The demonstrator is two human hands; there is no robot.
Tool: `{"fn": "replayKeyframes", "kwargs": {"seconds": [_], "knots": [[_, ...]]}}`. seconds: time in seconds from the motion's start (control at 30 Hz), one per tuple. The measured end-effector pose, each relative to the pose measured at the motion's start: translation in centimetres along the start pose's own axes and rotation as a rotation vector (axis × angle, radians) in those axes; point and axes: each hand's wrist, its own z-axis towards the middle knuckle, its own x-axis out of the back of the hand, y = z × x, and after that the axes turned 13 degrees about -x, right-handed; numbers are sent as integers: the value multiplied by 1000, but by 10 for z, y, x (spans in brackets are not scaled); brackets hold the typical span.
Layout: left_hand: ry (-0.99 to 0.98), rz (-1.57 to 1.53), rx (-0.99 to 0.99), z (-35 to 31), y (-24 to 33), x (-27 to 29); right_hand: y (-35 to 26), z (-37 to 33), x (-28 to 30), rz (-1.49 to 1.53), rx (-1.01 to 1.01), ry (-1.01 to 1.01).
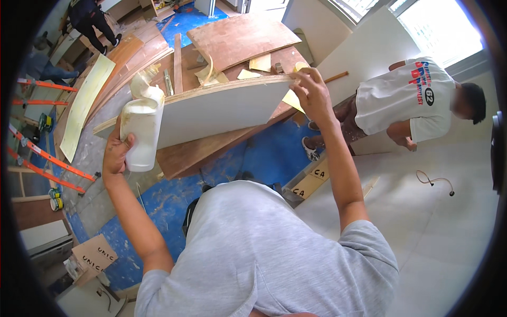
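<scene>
My left hand point(117, 152) is closed around a white plastic bottle point(141, 138), tilted with its yellow-stained, crusted neck toward the far side. Directly behind the bottle, a white-faced plywood board point(211, 117) stands on its long edge, its layered upper edge running left to right. At the board's right end, my right hand point(312, 94) has its fingers bent and closed on the corner. Beneath and beyond the board lies a stack of brown plywood sheets point(243, 39), with yellowish scraps point(260, 62) and a roll of yellow tape point(301, 66) on top.
To the right, a person in a white shirt point(406, 100) stands beside a pale panel. Another person point(91, 21) is at the far left. An orange ladder point(50, 153) stands at left, near long wood strips point(87, 105). Blue sheeting point(253, 153) covers the floor; a cardboard box point(94, 253) sits lower left.
</scene>
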Motion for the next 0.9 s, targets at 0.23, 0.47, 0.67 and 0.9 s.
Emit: {"fn": "replayKeyframes", "kwargs": {"seconds": [0.23, 0.47, 0.67, 0.9], "knots": [[5, 26, -25, -2, -4, 2, 76, -55, 0, -259, -371, 116], [80, 109, -5, -8, 1, -1, 60, -148, -75, 331, -536, -334], [6, 37, -13, -3, 16, -14, 42, -226, -113, 499, -676, -610], [-36, -63, -83, -16, 7, -7, -110, -124, -62, 287, 146, -363]]}}
